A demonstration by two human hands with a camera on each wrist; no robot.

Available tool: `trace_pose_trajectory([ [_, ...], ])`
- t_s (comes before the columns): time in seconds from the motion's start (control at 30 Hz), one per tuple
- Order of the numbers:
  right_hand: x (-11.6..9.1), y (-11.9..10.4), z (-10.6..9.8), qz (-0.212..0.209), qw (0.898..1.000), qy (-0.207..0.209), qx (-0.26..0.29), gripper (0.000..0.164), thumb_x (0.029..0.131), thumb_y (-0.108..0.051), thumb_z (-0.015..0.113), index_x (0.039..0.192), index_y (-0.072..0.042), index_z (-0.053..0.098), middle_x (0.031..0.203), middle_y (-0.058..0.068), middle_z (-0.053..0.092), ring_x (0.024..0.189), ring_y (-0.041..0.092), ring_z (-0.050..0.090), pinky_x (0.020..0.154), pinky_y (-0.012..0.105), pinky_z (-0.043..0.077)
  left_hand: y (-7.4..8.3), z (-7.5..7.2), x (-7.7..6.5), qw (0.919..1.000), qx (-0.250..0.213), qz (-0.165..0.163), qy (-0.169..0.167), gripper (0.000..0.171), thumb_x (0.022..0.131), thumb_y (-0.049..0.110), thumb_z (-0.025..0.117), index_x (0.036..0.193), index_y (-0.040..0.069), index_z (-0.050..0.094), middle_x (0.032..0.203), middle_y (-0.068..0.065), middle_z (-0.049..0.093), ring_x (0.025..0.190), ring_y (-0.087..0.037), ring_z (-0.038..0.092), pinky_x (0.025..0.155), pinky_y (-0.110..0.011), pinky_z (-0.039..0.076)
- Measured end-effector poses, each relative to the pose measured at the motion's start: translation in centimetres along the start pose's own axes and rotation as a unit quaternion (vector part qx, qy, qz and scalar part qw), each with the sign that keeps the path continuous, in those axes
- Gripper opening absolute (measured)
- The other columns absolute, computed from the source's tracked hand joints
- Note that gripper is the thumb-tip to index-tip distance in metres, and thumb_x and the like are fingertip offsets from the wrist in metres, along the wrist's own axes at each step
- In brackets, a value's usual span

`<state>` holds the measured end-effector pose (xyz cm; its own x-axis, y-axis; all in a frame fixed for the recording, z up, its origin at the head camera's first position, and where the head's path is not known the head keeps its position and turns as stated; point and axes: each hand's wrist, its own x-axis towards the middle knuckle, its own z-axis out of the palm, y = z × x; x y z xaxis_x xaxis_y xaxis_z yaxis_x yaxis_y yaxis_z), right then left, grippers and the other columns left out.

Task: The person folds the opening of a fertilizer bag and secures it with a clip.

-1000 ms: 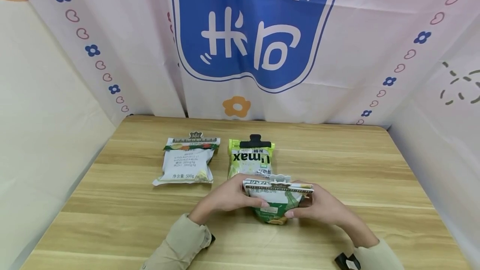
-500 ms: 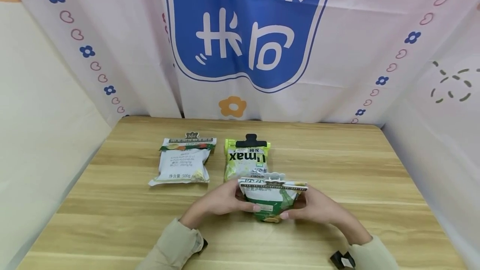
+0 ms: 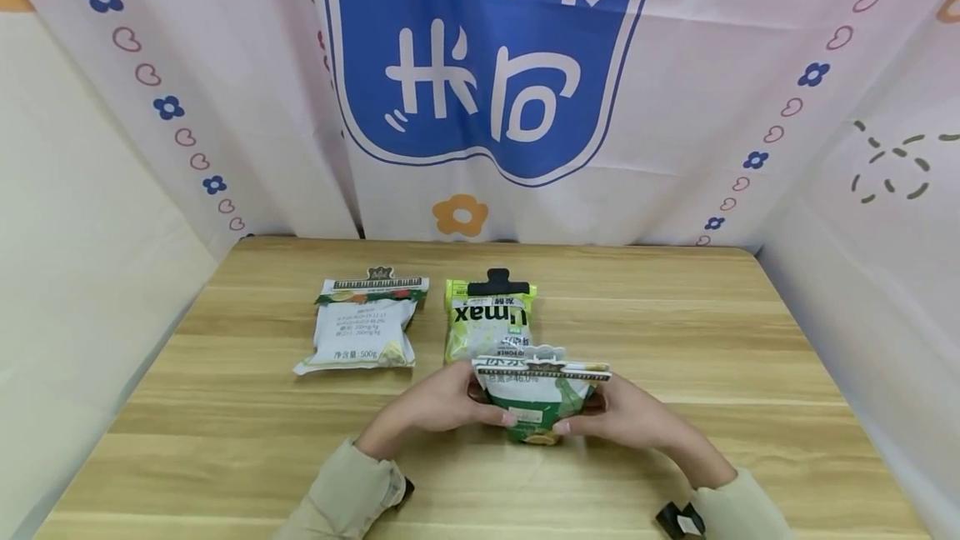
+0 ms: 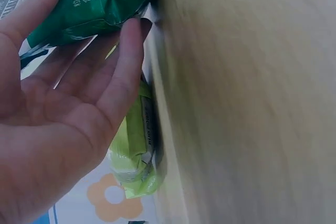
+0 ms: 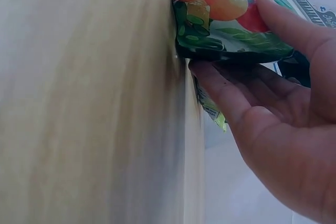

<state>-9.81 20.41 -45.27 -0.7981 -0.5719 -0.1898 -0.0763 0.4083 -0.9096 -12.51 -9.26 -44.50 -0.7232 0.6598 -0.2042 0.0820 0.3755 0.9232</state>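
Note:
A green and white bag (image 3: 534, 408) stands upright on the wooden table, its top edge closed with a long clip (image 3: 543, 371). My left hand (image 3: 450, 398) grips its left side, thumb on the front and fingers behind. On the other side my right hand (image 3: 633, 413) holds it the same way. Fruit pictures show on the bag (image 5: 231, 19) in the right wrist view. Just behind it lies a lime green bag (image 3: 487, 327) with a black clip (image 3: 498, 282), partly covered by the held bag; the left wrist view shows this lime green bag (image 4: 131, 150) beyond my fingers.
A white bag (image 3: 362, 332) with an ornate clip (image 3: 380, 274) lies flat at the left of the wooden table (image 3: 675, 307). Behind the table's far edge hangs a printed cloth (image 3: 637, 190). Pale cloth walls (image 3: 75, 232) stand at both sides.
The whole head view has shifted slightly, so everything appears a little further left. Both hands keep their hold on the green and white bag, which stays in about the same place.

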Motion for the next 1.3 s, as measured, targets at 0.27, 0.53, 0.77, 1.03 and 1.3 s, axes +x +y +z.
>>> trace_pose_trajectory([
  [0.27, -0.1, 0.1, 0.0, -0.007, 1.000, 0.009, -0.006, 0.074, 0.093, -0.034, 0.081, 0.155, -0.015, 0.045, 0.146, 0.011, 0.063, 0.123, 0.017, 0.069, 0.097, 0.024, 0.057, 0.8, 0.0, -0.1, 0.9999, 0.016, 0.000, 0.000, 0.049, 0.088, 0.026, 0.087, 0.133, 0.020, 0.068, 0.125, 0.003, 0.078, 0.111, -0.008, 0.072, 0.100, -0.026, 0.056],
  [0.53, -0.5, -0.4, -0.2, -0.002, 0.999, 0.020, -0.034, 0.073, 0.094, -0.034, 0.081, 0.153, -0.009, 0.047, 0.142, 0.014, 0.066, 0.124, 0.027, 0.069, 0.098, 0.021, 0.056, 1.2, 0.0, 0.2, 0.9996, 0.026, -0.005, 0.010, 0.069, 0.085, 0.030, 0.089, 0.146, 0.020, 0.059, 0.128, 0.008, 0.076, 0.113, -0.007, 0.071, 0.108, -0.033, 0.053],
  [0.77, -1.1, -0.6, -0.8, 0.000, 0.999, 0.022, -0.046, 0.061, 0.097, -0.034, 0.078, 0.145, -0.004, 0.054, 0.134, 0.013, 0.070, 0.118, 0.020, 0.071, 0.096, 0.024, 0.058, 1.8, 0.2, 0.4, 0.9986, 0.041, -0.027, 0.017, 0.033, 0.085, 0.037, 0.089, 0.109, 0.020, 0.076, 0.080, 0.009, 0.071, 0.060, -0.009, 0.044, 0.055, -0.024, 0.039],
  [1.03, -1.7, -0.1, -1.9, 0.016, 0.997, 0.033, -0.064, 0.037, 0.102, -0.034, 0.070, 0.126, -0.006, 0.071, 0.119, 0.007, 0.077, 0.104, 0.007, 0.072, 0.091, 0.022, 0.058, 2.3, 0.9, 1.2, 0.9976, 0.004, -0.040, 0.056, 0.032, 0.084, 0.043, 0.088, 0.089, 0.014, 0.074, 0.080, 0.001, 0.075, 0.068, -0.012, 0.060, 0.063, -0.029, 0.051],
  [1.3, -2.6, -0.4, -3.2, 0.022, 0.998, 0.044, -0.039, 0.036, 0.107, -0.032, 0.062, 0.130, -0.004, 0.067, 0.120, 0.009, 0.075, 0.107, 0.007, 0.070, 0.093, 0.021, 0.056, 3.3, 1.6, 2.4, 0.9915, -0.112, -0.039, 0.052, 0.027, 0.092, 0.029, 0.083, 0.102, 0.005, 0.073, 0.094, -0.008, 0.079, 0.080, -0.025, 0.078, 0.082, -0.049, 0.065],
])
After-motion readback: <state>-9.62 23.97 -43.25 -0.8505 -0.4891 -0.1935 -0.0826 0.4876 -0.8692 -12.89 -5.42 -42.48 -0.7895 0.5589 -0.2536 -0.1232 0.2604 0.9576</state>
